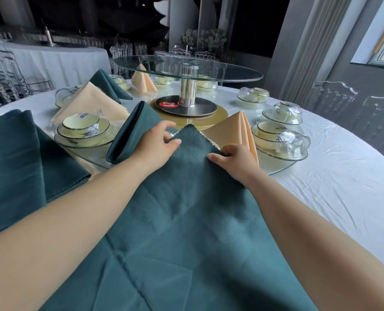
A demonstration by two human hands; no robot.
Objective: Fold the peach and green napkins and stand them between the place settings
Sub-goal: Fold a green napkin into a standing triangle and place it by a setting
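Observation:
A large green napkin [175,221] lies spread on the white table in front of me, one corner pointing away. My left hand [157,147] and my right hand [231,158] pinch that far corner from either side. Just past my left hand a folded green napkin [130,133] stands upright. A folded peach napkin [233,129] stands behind my right hand. Place settings of pale bowls and glass cups sit to the left [83,129] and right [276,140]. More folded peach [90,104] and green [108,86] napkins stand further left.
A stack of flat green napkins [14,162] lies at the left edge of the table. A glass turntable [186,68] on a metal post [187,90] rises at the centre. Clear chairs [334,97] stand at the right. Another white-clothed table [58,61] is behind.

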